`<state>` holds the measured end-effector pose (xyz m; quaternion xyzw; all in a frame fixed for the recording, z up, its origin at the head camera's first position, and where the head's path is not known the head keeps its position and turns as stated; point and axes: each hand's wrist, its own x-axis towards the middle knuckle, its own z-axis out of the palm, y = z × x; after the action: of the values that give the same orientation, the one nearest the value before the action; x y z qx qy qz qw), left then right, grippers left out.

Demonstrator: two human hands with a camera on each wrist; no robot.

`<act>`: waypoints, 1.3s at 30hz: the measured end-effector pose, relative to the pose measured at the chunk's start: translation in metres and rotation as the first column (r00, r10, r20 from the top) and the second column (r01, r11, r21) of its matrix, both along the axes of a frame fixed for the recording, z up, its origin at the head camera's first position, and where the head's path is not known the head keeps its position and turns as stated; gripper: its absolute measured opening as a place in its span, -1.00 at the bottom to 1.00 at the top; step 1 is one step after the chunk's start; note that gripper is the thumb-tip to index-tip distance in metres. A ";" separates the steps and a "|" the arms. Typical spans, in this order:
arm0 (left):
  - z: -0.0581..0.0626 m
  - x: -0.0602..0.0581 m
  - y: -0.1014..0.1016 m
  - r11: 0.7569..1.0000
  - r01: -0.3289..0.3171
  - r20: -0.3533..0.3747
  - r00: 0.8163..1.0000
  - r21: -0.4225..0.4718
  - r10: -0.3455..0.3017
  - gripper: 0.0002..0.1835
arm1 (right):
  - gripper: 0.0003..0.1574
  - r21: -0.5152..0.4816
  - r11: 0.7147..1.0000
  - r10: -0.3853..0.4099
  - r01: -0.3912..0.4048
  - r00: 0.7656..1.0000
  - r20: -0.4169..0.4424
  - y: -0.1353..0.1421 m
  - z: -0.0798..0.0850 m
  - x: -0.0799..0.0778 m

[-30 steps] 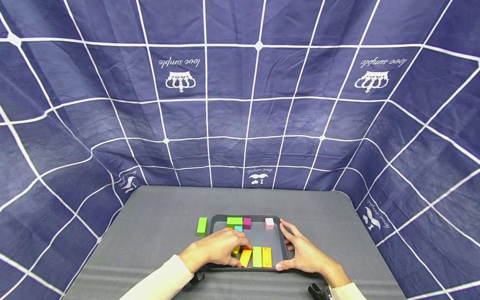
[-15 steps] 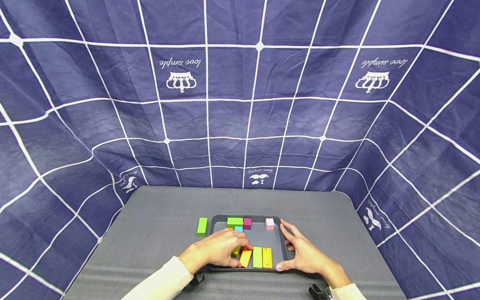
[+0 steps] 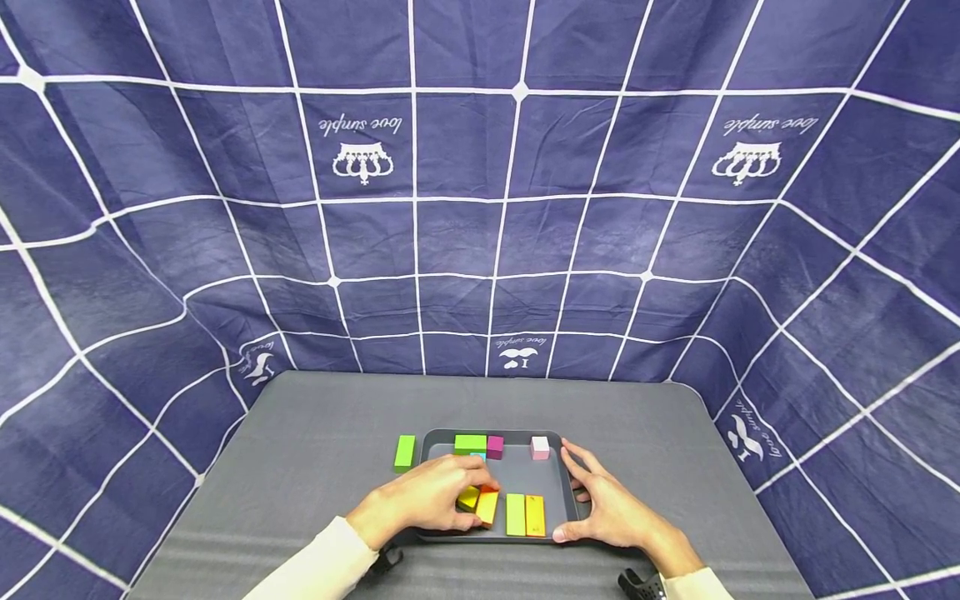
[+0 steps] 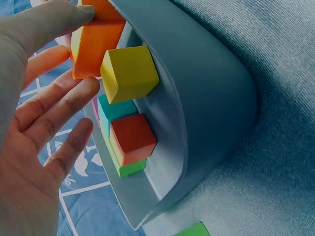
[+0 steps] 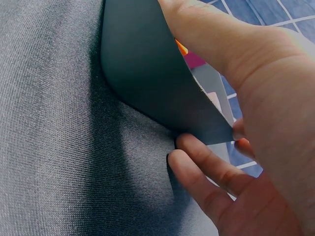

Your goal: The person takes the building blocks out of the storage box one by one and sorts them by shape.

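Observation:
A grey tray holds several coloured blocks. My left hand reaches over its left part and pinches an orange block, bright yellowish on top in the head view, between thumb and fingertips. In the left wrist view the thumb presses this orange block while the other fingers spread apart. Beside it lies a yellow block; teal and red-orange blocks sit farther along the tray. My right hand grips the tray's right end, thumb at the near corner and fingers at the far one.
Inside the tray, a yellow-green block and a yellow-orange block lie near the front. Along the back are green, magenta and pink blocks. Another green block lies on the grey table, left of the tray.
My left hand has shifted slightly left and away from me with the orange block, which now stands apart from the yellow-green block and close to the yellow one. The right hand has stayed put.

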<state>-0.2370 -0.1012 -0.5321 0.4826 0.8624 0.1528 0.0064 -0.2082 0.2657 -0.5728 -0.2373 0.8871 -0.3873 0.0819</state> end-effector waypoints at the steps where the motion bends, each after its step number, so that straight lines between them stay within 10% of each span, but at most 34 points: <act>1: 0.001 0.000 -0.001 1.000 -0.002 0.012 1.000 0.006 0.002 -0.50 | 0.78 -0.001 1.000 0.000 0.000 1.000 -0.001 0.000 0.000 0.000; 39: -0.001 0.010 -0.059 0.959 -0.178 -0.021 0.982 0.219 0.187 -0.40 | 0.78 -0.002 1.000 -0.002 0.002 1.000 0.008 0.001 0.000 0.000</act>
<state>-0.2266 -0.1600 -0.5327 0.4021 0.8813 0.2357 -0.0782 -0.2080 0.2666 -0.5727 -0.2350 0.8866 -0.3893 0.0850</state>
